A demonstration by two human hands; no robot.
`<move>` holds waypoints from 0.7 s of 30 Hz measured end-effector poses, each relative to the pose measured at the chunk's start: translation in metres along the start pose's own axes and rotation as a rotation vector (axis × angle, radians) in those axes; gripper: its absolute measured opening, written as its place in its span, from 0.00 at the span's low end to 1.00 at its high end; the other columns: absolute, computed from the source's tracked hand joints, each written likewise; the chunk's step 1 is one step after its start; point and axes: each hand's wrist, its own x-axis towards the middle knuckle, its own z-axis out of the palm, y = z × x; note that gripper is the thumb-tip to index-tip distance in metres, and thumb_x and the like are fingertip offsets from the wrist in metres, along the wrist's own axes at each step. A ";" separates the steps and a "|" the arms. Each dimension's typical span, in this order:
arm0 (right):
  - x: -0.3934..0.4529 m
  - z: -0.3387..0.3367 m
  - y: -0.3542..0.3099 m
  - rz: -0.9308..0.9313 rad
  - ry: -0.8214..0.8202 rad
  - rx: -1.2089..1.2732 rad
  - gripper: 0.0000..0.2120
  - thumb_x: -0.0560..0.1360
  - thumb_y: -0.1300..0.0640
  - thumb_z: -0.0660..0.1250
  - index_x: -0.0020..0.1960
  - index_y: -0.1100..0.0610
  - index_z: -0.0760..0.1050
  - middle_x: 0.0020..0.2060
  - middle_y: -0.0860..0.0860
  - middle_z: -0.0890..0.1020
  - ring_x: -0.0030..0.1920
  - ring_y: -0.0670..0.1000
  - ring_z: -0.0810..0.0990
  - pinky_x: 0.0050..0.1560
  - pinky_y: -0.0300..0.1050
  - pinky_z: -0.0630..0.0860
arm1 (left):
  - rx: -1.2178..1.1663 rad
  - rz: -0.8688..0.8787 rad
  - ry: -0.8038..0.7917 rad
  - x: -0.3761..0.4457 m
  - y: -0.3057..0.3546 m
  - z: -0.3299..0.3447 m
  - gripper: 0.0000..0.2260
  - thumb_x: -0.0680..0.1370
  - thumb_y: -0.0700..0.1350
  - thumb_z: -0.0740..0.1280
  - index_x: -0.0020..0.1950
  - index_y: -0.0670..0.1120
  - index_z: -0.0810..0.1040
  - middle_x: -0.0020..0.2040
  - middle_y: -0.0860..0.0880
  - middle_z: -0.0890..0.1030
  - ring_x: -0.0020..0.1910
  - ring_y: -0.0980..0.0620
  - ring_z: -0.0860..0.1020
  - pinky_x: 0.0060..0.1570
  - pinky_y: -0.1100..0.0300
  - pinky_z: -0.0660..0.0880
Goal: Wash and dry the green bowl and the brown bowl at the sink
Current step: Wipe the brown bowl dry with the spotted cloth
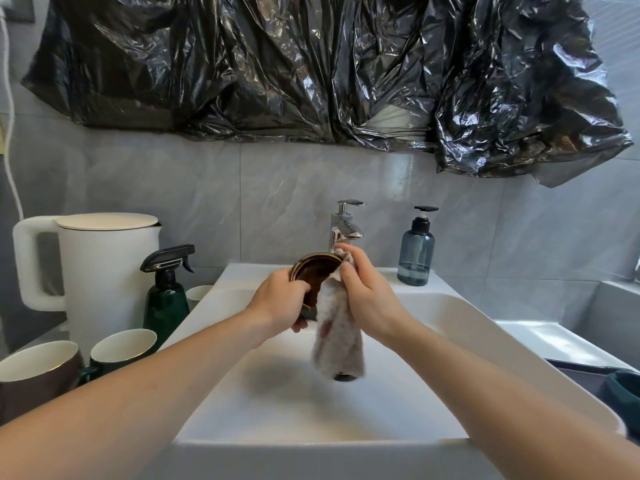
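I've got the brown bowl (313,271) up over the white sink (460,327), tipped on its edge so its glossy brown inside faces me. My left hand (280,303) is clamped on its lower left rim, thumb inside, fingers wrapped behind and under. My right hand (363,292) is closed on a grey speckled cloth (334,337), pinching it against the bowl's right rim, right up by the top edge. The rest of the cloth hangs straight down from my fingers into the basin, its lower end dangling over the dark drain (343,376). There's a faint reddish mark on the cloth partway down.

Just behind the bowl stands the chrome tap (344,221), no water visible from it. To its right, on the sink's back ledge, sits a blue-grey pump bottle (415,252) with a black pump. Over on my left: a white kettle (93,268), a dark green spray bottle (168,299) with a black trigger beside it, and in front of those a dark green mug (121,348) and a brown mug (38,372), both white inside. At the far right edge, something dark green (623,389) pokes into view; I can't tell whether that is the green bowl. Crinkled black plastic sheeting (311,71) covers the wall above the grey tiles.
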 end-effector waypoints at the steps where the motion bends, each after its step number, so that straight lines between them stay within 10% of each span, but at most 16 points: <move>1: 0.001 -0.001 0.002 -0.012 0.003 -0.033 0.17 0.87 0.54 0.54 0.74 0.46 0.70 0.66 0.45 0.78 0.66 0.45 0.75 0.71 0.46 0.70 | 0.082 0.051 -0.022 -0.003 0.001 0.003 0.07 0.80 0.37 0.60 0.48 0.41 0.78 0.35 0.40 0.80 0.25 0.44 0.78 0.24 0.57 0.72; 11: 0.003 0.002 0.004 -0.095 0.006 -0.263 0.13 0.87 0.47 0.53 0.62 0.46 0.75 0.57 0.41 0.83 0.56 0.45 0.80 0.59 0.46 0.75 | 0.395 0.194 0.105 -0.011 0.002 0.014 0.08 0.78 0.47 0.59 0.45 0.47 0.76 0.43 0.47 0.81 0.46 0.41 0.78 0.47 0.46 0.78; 21: 0.002 0.001 0.007 0.062 -0.013 -0.428 0.22 0.86 0.40 0.49 0.45 0.50 0.74 0.45 0.52 0.83 0.48 0.56 0.80 0.52 0.54 0.76 | 0.332 0.152 0.315 -0.004 0.000 0.006 0.07 0.81 0.44 0.61 0.44 0.47 0.75 0.42 0.47 0.79 0.46 0.41 0.76 0.43 0.51 0.70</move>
